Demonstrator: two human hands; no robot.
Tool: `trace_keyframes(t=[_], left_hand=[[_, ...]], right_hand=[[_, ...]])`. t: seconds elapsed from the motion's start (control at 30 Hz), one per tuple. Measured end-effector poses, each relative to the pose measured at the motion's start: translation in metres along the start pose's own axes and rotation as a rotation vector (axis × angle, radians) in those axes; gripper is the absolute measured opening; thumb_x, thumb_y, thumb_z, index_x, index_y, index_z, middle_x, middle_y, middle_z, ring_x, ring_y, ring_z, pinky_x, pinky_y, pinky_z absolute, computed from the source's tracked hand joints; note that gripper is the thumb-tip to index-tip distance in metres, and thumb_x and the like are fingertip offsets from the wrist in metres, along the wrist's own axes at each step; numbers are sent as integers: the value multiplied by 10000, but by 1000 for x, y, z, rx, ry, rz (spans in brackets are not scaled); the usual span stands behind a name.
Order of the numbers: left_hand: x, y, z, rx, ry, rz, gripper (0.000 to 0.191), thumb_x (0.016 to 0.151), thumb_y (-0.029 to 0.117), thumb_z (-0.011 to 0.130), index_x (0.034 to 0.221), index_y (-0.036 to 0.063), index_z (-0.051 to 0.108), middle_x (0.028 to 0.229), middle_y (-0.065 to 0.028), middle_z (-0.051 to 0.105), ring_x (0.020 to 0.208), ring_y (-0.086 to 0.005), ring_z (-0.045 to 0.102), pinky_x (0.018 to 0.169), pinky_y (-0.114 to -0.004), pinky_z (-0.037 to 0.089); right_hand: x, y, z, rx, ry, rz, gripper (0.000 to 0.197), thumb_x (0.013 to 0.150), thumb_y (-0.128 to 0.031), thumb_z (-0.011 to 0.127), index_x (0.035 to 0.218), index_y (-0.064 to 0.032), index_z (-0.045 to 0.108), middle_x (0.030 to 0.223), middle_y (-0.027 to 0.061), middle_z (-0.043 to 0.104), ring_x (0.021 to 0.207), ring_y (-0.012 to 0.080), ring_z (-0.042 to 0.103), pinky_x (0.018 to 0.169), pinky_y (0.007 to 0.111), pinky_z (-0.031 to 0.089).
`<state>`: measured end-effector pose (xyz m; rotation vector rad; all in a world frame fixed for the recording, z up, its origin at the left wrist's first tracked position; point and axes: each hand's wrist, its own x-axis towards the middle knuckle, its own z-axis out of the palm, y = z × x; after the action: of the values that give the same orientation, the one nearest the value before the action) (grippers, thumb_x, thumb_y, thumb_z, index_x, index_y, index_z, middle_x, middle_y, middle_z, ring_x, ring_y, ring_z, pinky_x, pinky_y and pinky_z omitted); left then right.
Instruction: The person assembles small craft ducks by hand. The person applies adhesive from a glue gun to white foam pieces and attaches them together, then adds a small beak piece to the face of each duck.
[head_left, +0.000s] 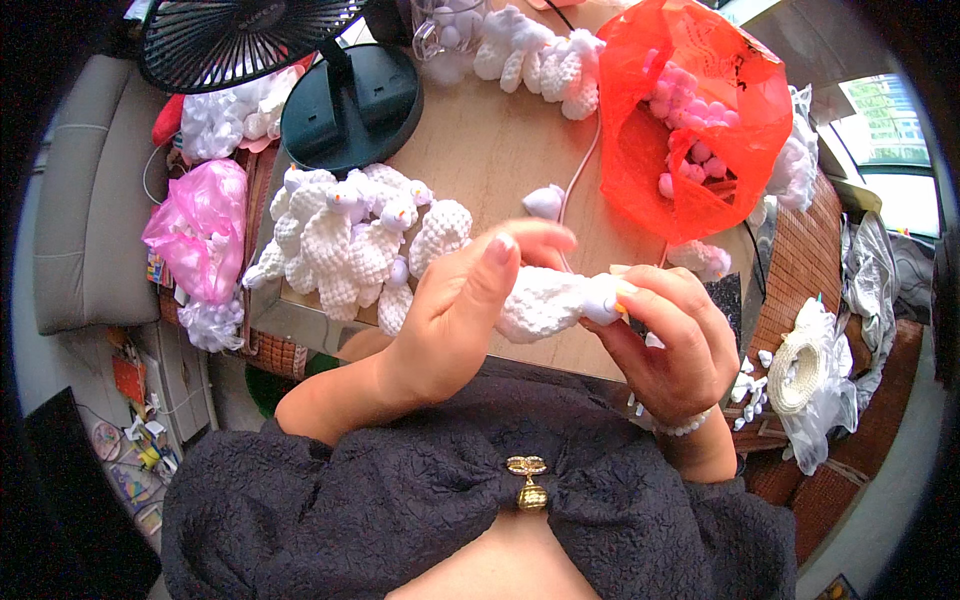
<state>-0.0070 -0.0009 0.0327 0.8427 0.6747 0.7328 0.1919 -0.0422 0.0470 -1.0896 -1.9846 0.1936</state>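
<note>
A small white crocheted figure (545, 304) is in front of me above the table's near edge. Its smooth pale head has an orange tip and a tiny drawn line. My right hand (679, 337) pinches the figure at the head, thumb below and fingers above. Close to the other end of its body, my left hand (469, 315) has thumb and fingers apart. Its lower fingers are hidden, so contact with the knit cannot be made out. Left of it lies a heap of similar crocheted figures (330, 255). A loose pale pointed piece (544, 201) rests beyond my hands.
A black fan (352, 109) stands at the back left of the table (480, 142). An open red plastic bag (622, 172) holds pink pompoms. More white knitted pieces (536, 56) and a clear jug (429, 41) are behind. A white cable (587, 161) crosses the tabletop.
</note>
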Motion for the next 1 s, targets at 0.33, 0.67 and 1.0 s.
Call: trace_keyframes(t=[0.33,0.67,1.0], left_hand=[[-1,-10,-3,228,-124,377,113,872,-57,610,980,-24,595,987,-164,592,738,-190,634,582,-278,549],[-3,-7,-1,180,-140,199,315,921,109,622,1188,-20,515,1050,-153,576,810,-196,625,690,-303,553],[-4,-8,-1,156,-182,119,194,970,126,546,1114,-3,530,974,-104,597,779,-134,605,654,-262,515]], right_hand=[[-3,2,2,59,9,-61,366,699,-40,790,1022,10,625,954,164,654,695,259,641,583,341,518],[-6,3,2,138,14,-23,348,703,-23,784,1012,-1,627,946,167,655,707,274,651,585,346,525],[-8,2,4,184,44,-22,336,712,-4,774,1015,-10,627,966,159,655,725,278,648,593,355,523]])
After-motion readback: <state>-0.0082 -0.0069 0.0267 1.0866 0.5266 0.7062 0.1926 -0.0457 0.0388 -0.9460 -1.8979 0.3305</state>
